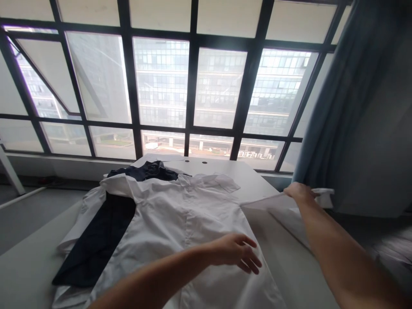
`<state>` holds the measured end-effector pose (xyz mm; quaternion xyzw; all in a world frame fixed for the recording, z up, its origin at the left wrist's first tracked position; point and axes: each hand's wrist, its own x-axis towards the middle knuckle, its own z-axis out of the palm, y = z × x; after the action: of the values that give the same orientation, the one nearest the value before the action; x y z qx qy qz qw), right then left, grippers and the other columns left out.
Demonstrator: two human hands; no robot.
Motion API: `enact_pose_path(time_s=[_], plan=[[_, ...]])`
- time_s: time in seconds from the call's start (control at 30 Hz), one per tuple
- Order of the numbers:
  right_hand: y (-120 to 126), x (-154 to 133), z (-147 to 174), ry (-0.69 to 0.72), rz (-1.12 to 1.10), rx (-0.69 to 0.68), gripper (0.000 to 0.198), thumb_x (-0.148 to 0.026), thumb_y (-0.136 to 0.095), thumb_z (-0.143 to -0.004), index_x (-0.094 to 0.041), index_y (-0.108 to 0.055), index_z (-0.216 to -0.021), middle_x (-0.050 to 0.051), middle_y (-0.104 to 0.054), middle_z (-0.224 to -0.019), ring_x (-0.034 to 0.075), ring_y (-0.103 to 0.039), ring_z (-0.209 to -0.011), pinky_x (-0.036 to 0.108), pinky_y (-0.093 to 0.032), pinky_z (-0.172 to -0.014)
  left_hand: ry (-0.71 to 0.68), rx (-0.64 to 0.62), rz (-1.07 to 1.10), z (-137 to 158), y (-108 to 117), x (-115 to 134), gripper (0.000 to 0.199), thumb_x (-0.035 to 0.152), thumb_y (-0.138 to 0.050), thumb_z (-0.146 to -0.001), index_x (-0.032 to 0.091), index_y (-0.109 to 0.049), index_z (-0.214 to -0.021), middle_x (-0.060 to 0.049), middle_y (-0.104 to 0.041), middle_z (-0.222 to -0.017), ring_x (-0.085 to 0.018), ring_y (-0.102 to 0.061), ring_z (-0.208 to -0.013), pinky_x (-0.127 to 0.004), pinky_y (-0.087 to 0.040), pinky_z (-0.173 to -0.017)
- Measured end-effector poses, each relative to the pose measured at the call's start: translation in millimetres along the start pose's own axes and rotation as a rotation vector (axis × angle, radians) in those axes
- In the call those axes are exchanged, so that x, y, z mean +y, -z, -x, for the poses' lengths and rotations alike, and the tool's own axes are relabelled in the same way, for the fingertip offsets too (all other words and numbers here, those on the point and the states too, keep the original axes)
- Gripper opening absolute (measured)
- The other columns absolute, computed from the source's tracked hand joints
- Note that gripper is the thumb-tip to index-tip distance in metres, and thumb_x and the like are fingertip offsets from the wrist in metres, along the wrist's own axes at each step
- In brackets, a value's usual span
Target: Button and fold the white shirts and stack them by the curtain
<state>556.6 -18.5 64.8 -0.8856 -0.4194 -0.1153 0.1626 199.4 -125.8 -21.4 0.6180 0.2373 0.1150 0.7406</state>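
Note:
A white button-up shirt [161, 227] lies spread front side up on the white table, its collar toward the window. At the right, my right hand [299, 192] is closed on the shirt's sleeve and holds it stretched out past the table's side, the cuff hanging beyond the fingers. Over the lower right part of the shirt front hovers my left hand [236, 253], its fingers apart and nothing in them. Whether it touches the cloth I cannot tell. Dark navy cloth [99, 240] shows to the left of the shirt and beyond its collar.
The white table [257, 180] reaches up to a large black-framed window [191, 86]. More white cloth [74, 227] lies under the dark piece at the left. A blue-grey curtain [331, 107] hangs at the right. Blurred fabric [395, 253] shows at the lower right.

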Motion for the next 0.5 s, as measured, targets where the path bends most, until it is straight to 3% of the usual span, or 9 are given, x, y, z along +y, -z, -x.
enact_pose_path(time_s=[0.07, 0.13, 0.23, 0.3, 0.33, 0.4, 0.5], plan=[[-9, -16, 31, -0.011, 0.058, -0.197, 0.038, -0.022, -0.062, -0.077, 0.003, -0.072, -0.104, 0.036, -0.065, -0.109, 0.044, -0.063, -0.106, 0.057, -0.047, -0.084, -0.023, 0.052, -0.177, 4, 14, -5, 0.015, 0.031, -0.056, -0.088, 0.021, -0.059, -0.100, -0.011, -0.071, -0.098, -0.018, -0.068, -0.075, -0.037, -0.052, -0.077], [-25, -43, 71, 0.143, 0.030, -0.279, 0.038, -0.027, -0.061, -0.080, -0.003, -0.073, -0.107, 0.030, -0.068, -0.112, 0.038, -0.065, -0.107, 0.047, -0.050, -0.085, -0.089, 0.185, -0.477, 25, 44, -3, 0.022, 0.030, -0.050, -0.091, 0.016, -0.065, -0.098, -0.016, -0.072, -0.102, -0.022, -0.070, -0.087, -0.038, -0.052, -0.083], [-57, -85, 140, 0.407, -0.066, -0.380, 0.041, -0.045, -0.061, -0.084, -0.020, -0.073, -0.114, 0.013, -0.071, -0.117, 0.027, -0.065, -0.112, 0.033, -0.047, -0.094, -0.137, 0.408, -1.028, 67, 100, -2, 0.028, 0.031, -0.049, -0.091, 0.017, -0.071, -0.102, -0.014, -0.074, -0.106, -0.027, -0.067, -0.102, -0.040, -0.048, -0.095], [-76, -107, 183, 0.708, -0.191, -0.396, 0.057, -0.050, -0.052, -0.089, -0.015, -0.061, -0.134, 0.014, -0.061, -0.135, 0.028, -0.056, -0.125, 0.034, -0.040, -0.105, -0.090, 0.485, -1.238, 93, 131, -9, 0.033, 0.034, -0.050, -0.091, 0.019, -0.069, -0.113, -0.012, -0.071, -0.118, -0.027, -0.064, -0.112, -0.040, -0.045, -0.102], [-84, -115, 201, 0.784, -0.214, -0.419, 0.062, -0.052, -0.049, -0.091, -0.014, -0.055, -0.140, 0.015, -0.054, -0.144, 0.028, -0.049, -0.133, 0.036, -0.035, -0.110, -0.062, 0.499, -1.304, 103, 143, -16, 0.037, 0.037, -0.052, -0.091, 0.021, -0.066, -0.121, -0.011, -0.067, -0.127, -0.028, -0.059, -0.120, -0.041, -0.041, -0.107], [-95, -122, 228, 0.846, -0.216, -0.480, 0.068, -0.054, -0.042, -0.094, -0.013, -0.043, -0.149, 0.014, -0.037, -0.156, 0.028, -0.032, -0.145, 0.041, -0.024, -0.117, -0.002, 0.497, -1.392, 118, 156, -34, 0.049, 0.042, -0.055, -0.090, 0.022, -0.057, -0.135, -0.011, -0.052, -0.146, -0.028, -0.046, -0.136, -0.045, -0.029, -0.116], [-104, -118, 241, 0.823, -0.180, -0.521, 0.067, -0.055, -0.032, -0.098, -0.018, -0.033, -0.154, 0.010, -0.022, -0.162, 0.027, -0.016, -0.150, 0.046, -0.013, -0.120, 0.018, 0.465, -1.477, 126, 158, -60, 0.060, 0.051, -0.047, -0.094, 0.023, -0.043, -0.147, -0.011, -0.032, -0.159, -0.026, -0.026, -0.148, -0.050, -0.014, -0.121]])
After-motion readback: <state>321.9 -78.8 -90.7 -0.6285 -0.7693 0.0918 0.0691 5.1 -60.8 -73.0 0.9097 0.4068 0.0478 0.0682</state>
